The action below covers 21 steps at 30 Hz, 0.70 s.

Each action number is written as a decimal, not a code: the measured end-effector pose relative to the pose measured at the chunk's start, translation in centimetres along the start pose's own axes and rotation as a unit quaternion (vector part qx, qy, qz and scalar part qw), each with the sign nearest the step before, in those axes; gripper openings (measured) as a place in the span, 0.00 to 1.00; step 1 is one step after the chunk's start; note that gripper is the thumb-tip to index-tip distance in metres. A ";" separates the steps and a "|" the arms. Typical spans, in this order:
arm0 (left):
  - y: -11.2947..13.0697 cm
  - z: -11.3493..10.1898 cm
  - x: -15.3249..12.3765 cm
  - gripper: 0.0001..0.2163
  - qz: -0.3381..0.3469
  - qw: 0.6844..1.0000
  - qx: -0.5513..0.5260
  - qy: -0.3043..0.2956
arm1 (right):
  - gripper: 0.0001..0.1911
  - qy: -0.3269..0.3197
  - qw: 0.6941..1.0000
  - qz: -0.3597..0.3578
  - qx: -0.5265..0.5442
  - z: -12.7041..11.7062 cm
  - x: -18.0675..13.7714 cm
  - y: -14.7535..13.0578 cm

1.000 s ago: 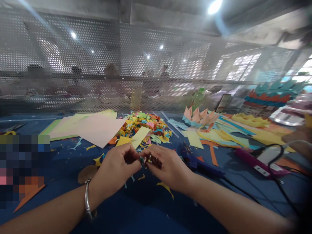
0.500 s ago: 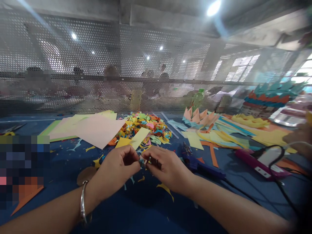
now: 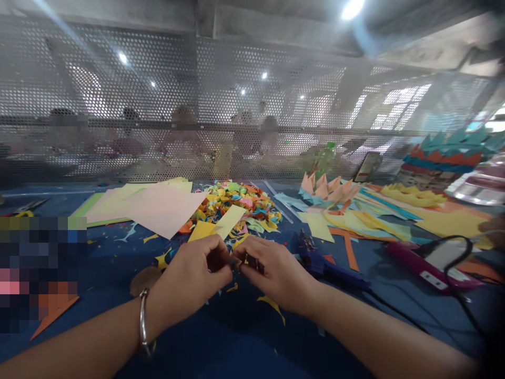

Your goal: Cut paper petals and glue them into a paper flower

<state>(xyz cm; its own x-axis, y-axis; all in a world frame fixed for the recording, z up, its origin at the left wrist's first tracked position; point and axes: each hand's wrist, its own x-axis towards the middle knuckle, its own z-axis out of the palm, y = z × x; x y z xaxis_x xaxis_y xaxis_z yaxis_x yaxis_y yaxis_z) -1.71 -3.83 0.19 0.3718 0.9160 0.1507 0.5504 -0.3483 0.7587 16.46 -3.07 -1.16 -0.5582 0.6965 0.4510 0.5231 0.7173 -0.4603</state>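
My left hand [image 3: 203, 271] and my right hand [image 3: 272, 273] meet in the middle of the head view, above the blue table [image 3: 221, 347]. Thumb and forefinger of each are pinched together, tip to tip. Between them sits a tiny dark-looking bit [image 3: 234, 261], mostly hidden by the fingers and too small to name. Just beyond the hands lie a pale yellow paper strip [image 3: 231, 221] and a heap of small coloured paper pieces [image 3: 244, 202]. Yellow paper scraps [image 3: 272, 306] are scattered on the cloth below and around my fingers.
A blue glue gun [image 3: 335, 271] with its cord lies right of my hands, near a magenta power strip [image 3: 430, 268]. Large paper sheets [image 3: 153, 205] are at left, peach paper crowns [image 3: 327, 189] at right. A perforated screen [image 3: 236, 116] stands behind. Another person's hand [image 3: 493, 229] shows at far right.
The view has shifted slightly, so things sit a little further right. My hands keep their pinch together; the bit between them now looks darker. The other person's hand has drawn back rightward.
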 end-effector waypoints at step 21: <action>0.8 0.0 -0.5 0.03 0.118 0.959 0.257 0.010 | 0.09 -0.013 1.000 0.010 -0.027 0.4 0.0 0.0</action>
<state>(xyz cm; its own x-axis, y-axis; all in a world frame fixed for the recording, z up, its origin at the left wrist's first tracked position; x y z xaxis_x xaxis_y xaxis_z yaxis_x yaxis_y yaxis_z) -1.47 -4.57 0.77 0.5196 0.8012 0.2970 0.7502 -0.5941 0.2903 16.21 -3.09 -1.50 -0.5628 0.7109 0.4219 0.5679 0.7033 -0.4275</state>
